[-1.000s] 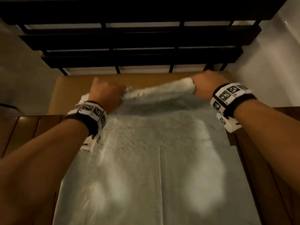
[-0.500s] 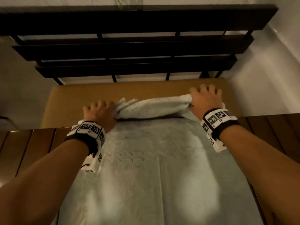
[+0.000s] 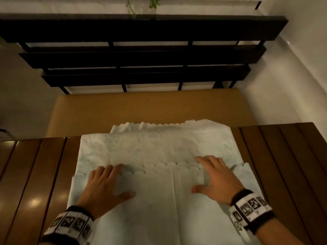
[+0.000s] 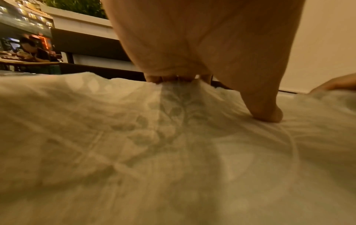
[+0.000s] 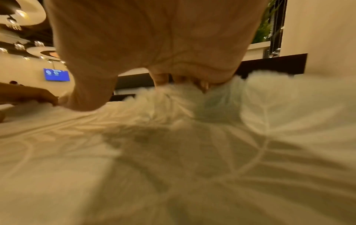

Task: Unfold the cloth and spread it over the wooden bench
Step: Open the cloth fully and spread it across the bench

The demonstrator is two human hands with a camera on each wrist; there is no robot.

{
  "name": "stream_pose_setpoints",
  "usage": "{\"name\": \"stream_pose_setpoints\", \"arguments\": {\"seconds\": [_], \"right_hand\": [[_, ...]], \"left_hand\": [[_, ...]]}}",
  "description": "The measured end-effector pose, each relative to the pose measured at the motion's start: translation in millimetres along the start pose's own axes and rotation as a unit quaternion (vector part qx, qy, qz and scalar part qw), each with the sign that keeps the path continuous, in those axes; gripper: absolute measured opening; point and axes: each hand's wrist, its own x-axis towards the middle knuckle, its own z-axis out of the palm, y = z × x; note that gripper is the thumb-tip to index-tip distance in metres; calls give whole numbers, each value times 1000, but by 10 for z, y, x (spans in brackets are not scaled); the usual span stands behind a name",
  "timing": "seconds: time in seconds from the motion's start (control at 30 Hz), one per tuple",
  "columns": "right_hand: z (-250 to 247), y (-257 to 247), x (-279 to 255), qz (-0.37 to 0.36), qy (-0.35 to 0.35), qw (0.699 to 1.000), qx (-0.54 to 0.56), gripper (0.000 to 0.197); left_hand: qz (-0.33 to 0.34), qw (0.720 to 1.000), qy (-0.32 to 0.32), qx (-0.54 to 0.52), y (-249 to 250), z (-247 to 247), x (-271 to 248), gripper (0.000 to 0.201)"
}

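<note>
A white patterned cloth (image 3: 159, 149) with scalloped edges lies flat over the dark slatted wooden bench (image 3: 283, 156). Its far edge hangs a little past the bench's back edge. My left hand (image 3: 106, 184) presses flat on the cloth at the left, fingers spread near a scalloped fold line. My right hand (image 3: 214, 177) presses flat on the cloth at the right in the same way. In the left wrist view the left hand (image 4: 192, 79) lies palm down on the cloth (image 4: 173, 152), thumb touching it. The right wrist view shows the right hand (image 5: 173, 85) on bunched cloth (image 5: 192, 152).
Beyond the bench stands a tan padded seat (image 3: 150, 106) with a dark slatted backrest (image 3: 141, 53). White walls close in on the right (image 3: 292, 76) and left. Bare bench slats (image 3: 35, 174) show on both sides of the cloth.
Both hands let go of the bunched far fold, which now lies unrolled flat. The hands drew back toward me and now press flat on the cloth.
</note>
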Motion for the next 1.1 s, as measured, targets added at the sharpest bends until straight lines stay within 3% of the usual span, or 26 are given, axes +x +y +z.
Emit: {"name": "stream_pose_setpoints", "arguments": {"seconds": [0.07,0.17,0.23,0.3,0.4,0.5,0.57,0.63,0.77,0.87,0.9,1.03,1.1], "right_hand": [[73,-14,-83,30,-31,998,52,95],[122,-46,-157,26,-71,997,24,35],[140,-118,-254,2,-47,999,-19,17],[157,-173,-420,3,-4,1000,-16,22],[190,-277,-789,70,4,992,105,39],[288,-458,-1280,100,25,979,177,12],[432,-577,-1607,122,0,977,176,41],[649,-634,-1940,135,-32,974,179,50],[1204,-574,-2651,122,-112,969,183,36],[1568,-464,-3127,118,-167,964,168,36],[1657,-433,-3274,106,-168,965,173,36],[1869,-388,-3676,98,-190,960,179,44],[1936,-399,-3765,90,-225,956,167,41]], "left_hand": [[-10,998,-33,-44,6,11,-27,76],[-1,998,-55,-20,16,15,-92,61],[34,999,-16,26,26,45,-145,51],[59,998,2,14,103,-11,-260,43],[30,993,-38,-103,256,-97,-541,36],[-7,976,-89,-200,421,-124,-989,41],[-20,972,-148,-181,566,-95,-1361,59],[-25,969,-214,-122,715,33,-1758,84],[-12,936,-328,-127,1004,356,-2624,114],[-13,921,-375,-109,1182,574,-3211,149],[-30,917,-383,-103,1231,671,-3382,151],[-95,917,-365,-132,1403,1020,-3880,101],[-120,907,-368,-164,1472,1127,-4055,90]]}}
